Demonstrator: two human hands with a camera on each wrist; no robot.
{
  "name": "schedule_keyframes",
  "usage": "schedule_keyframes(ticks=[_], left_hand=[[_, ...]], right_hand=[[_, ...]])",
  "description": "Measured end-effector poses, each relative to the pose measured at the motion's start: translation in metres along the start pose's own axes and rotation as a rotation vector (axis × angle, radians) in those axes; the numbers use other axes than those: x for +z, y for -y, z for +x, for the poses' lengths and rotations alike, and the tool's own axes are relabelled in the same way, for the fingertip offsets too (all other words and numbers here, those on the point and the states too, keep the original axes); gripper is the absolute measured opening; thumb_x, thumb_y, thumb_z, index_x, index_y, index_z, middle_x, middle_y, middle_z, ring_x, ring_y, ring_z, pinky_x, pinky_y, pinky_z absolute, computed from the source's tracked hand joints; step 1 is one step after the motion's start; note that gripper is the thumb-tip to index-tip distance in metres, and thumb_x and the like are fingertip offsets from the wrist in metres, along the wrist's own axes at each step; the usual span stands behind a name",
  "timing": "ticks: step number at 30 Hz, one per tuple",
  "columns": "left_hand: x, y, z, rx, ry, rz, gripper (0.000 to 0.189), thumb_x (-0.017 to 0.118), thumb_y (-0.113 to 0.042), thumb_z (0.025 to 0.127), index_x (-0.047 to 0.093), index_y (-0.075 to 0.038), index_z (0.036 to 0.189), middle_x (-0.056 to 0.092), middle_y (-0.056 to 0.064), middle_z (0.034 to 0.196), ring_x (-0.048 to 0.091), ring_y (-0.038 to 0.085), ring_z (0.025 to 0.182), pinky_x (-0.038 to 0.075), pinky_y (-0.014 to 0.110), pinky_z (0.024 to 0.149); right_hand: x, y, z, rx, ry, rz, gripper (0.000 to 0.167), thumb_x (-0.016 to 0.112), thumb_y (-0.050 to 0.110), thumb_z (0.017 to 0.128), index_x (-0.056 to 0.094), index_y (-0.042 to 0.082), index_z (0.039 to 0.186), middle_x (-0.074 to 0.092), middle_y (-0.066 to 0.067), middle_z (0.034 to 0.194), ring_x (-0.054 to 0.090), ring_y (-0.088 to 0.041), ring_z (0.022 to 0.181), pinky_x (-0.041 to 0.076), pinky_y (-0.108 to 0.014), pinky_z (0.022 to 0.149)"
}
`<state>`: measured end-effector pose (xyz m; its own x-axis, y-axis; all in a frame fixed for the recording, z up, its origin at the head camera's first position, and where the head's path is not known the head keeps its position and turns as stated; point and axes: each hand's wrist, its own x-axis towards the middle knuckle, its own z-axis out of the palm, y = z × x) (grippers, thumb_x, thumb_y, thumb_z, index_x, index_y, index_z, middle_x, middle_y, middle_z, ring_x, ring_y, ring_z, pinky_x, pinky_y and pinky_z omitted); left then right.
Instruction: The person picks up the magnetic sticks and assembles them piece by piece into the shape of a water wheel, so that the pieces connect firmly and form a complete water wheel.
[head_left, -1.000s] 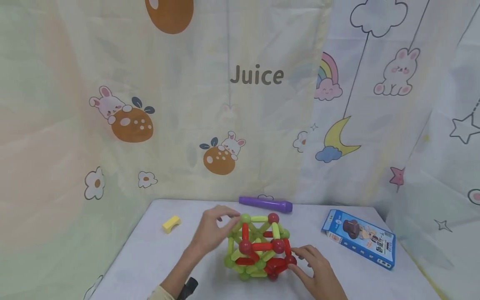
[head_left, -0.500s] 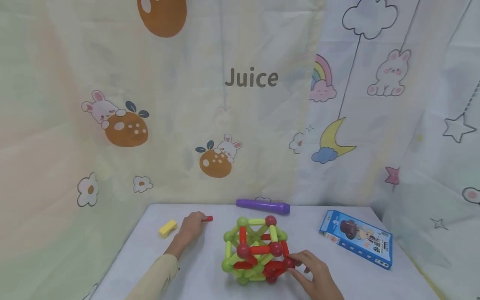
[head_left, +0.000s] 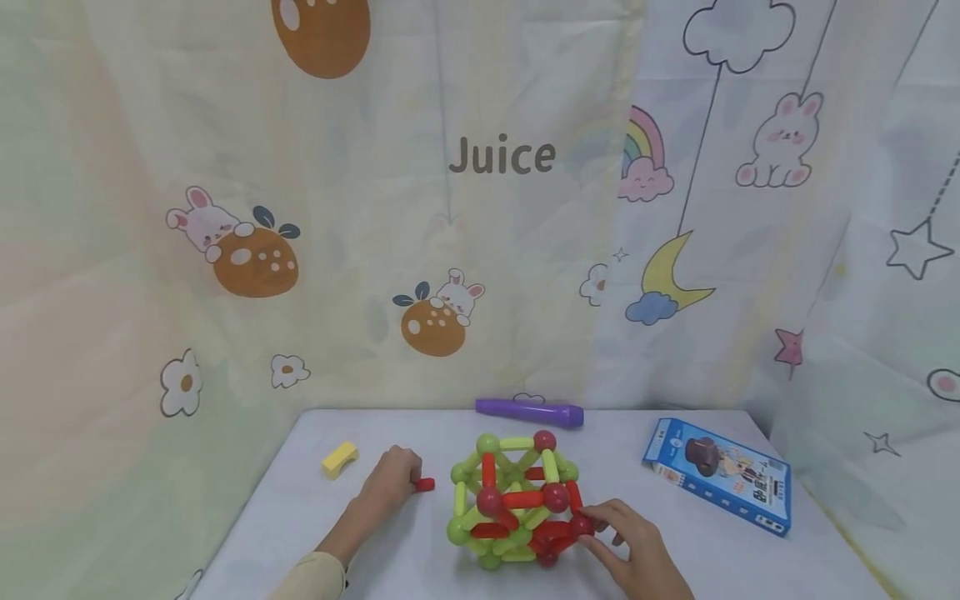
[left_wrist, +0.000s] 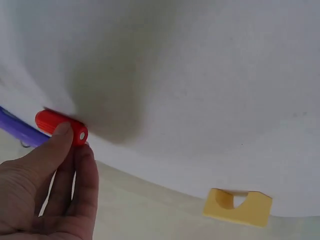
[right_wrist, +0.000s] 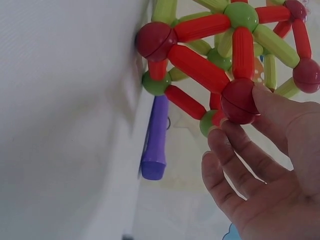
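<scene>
A cage-like structure of green and red magnetic rods and balls (head_left: 513,501) stands on the table. My right hand (head_left: 637,550) pinches a red ball (right_wrist: 239,101) at its lower right corner between thumb and fingertips. To the structure's left, my left hand (head_left: 392,481) holds a loose red magnetic rod (left_wrist: 61,127) between thumb and fingers, low over the table. A pale round spot shows on the rod's near end in the left wrist view. The rod is apart from the structure.
A yellow arch block (head_left: 341,459) lies left of my left hand. Behind the structure, near the table's back edge, is a purple microphone-shaped stick (head_left: 529,412). A blue printed box (head_left: 720,475) lies at the right. Patterned cloth (head_left: 360,317) hangs behind the table.
My left hand let go of the structure's top left ball, reached left and took the red rod, then came nearer with it. My right hand keeps holding the red ball.
</scene>
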<state>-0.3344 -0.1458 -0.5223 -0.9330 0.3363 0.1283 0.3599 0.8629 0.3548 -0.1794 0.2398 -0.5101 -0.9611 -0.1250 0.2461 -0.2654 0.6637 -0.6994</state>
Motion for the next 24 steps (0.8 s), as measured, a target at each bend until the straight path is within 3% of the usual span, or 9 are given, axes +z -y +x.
schedule_keyframes(ticks=[7,10,12,15,18,21,24], left_hand=[[-0.001,-0.034,-0.052,0.077,0.145,-0.062,0.023,0.086,0.01,0.08,0.076,-0.009,0.074,0.066,-0.005,0.069,0.052,0.008,0.068,0.053,0.027,0.064],[0.005,-0.044,-0.071,0.061,0.218,-0.146,0.022,0.086,0.01,0.08,0.078,-0.011,0.075,0.066,-0.007,0.07,0.052,0.008,0.07,0.053,0.027,0.065],[0.021,-0.043,-0.078,0.048,0.265,-0.213,0.022,0.085,0.009,0.081,0.079,-0.012,0.075,0.066,-0.008,0.07,0.054,0.009,0.07,0.054,0.028,0.065],[0.056,-0.034,-0.079,0.028,0.333,-0.274,0.02,0.087,0.003,0.082,0.08,-0.015,0.074,0.065,-0.011,0.068,0.056,0.008,0.067,0.054,0.026,0.065],[0.089,-0.027,-0.075,0.085,0.361,-0.257,0.015,0.09,-0.01,0.083,0.081,-0.019,0.075,0.063,-0.015,0.064,0.057,0.003,0.063,0.052,0.021,0.062],[0.107,-0.035,-0.073,0.167,0.348,-0.217,0.013,0.091,-0.023,0.084,0.082,-0.02,0.075,0.061,-0.018,0.062,0.056,0.0,0.06,0.051,0.019,0.06],[0.116,-0.058,-0.077,0.244,0.293,-0.193,0.019,0.086,-0.028,0.086,0.08,-0.02,0.07,0.057,-0.021,0.058,0.052,-0.005,0.056,0.047,0.015,0.056]], right_hand=[[-0.001,0.001,-0.002,0.012,-0.02,-0.006,0.037,0.087,0.021,0.092,0.075,0.01,0.125,0.071,0.006,0.107,0.066,-0.017,0.092,0.059,-0.024,0.076],[-0.002,0.002,-0.002,0.024,-0.033,-0.009,0.037,0.087,0.021,0.092,0.075,0.011,0.125,0.071,0.006,0.107,0.066,-0.017,0.092,0.059,-0.024,0.077],[-0.002,0.002,-0.002,0.035,-0.042,-0.011,0.036,0.088,0.021,0.092,0.075,0.012,0.124,0.071,0.007,0.107,0.066,-0.017,0.093,0.059,-0.024,0.076],[-0.002,0.002,-0.002,0.056,-0.056,-0.014,0.036,0.088,0.018,0.091,0.075,0.012,0.124,0.071,0.007,0.106,0.067,-0.018,0.093,0.059,-0.024,0.076],[-0.003,0.001,-0.003,0.073,-0.057,-0.025,0.039,0.088,0.017,0.09,0.075,0.012,0.126,0.071,0.007,0.106,0.067,-0.018,0.093,0.059,-0.023,0.075],[-0.004,0.0,-0.005,0.106,-0.045,-0.028,0.047,0.089,0.015,0.09,0.071,0.008,0.132,0.07,0.006,0.107,0.066,-0.016,0.093,0.059,-0.023,0.076],[-0.005,-0.002,-0.008,0.14,-0.034,-0.021,0.052,0.089,0.016,0.089,0.068,0.006,0.136,0.07,0.005,0.108,0.065,-0.014,0.093,0.06,-0.024,0.076]])
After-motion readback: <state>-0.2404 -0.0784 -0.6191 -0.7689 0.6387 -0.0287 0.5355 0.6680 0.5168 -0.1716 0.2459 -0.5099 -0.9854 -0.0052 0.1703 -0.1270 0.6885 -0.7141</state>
